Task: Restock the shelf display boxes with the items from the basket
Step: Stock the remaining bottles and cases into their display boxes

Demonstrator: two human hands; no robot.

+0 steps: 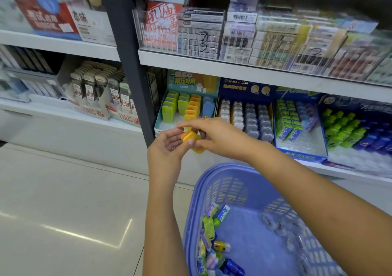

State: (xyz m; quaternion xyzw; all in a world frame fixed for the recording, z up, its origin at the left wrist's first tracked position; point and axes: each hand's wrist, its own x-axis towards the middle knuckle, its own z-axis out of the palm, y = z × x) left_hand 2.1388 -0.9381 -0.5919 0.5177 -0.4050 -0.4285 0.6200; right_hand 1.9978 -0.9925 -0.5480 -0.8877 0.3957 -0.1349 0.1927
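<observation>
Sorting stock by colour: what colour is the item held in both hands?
Orange-yellow item, clearest in the head view.

Both hands — left hand (169, 143), right hand (214, 137) — hold orange-yellow item (190, 137) together before teal display box (169, 125) on lower shelf (265, 73). Purple basket (239, 170) below — small packets (214, 233) inside.

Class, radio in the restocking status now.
Both hands, left and right, hold yellow-orange items. Teal display box just behind. Basket below. Nothing in the way.
</observation>
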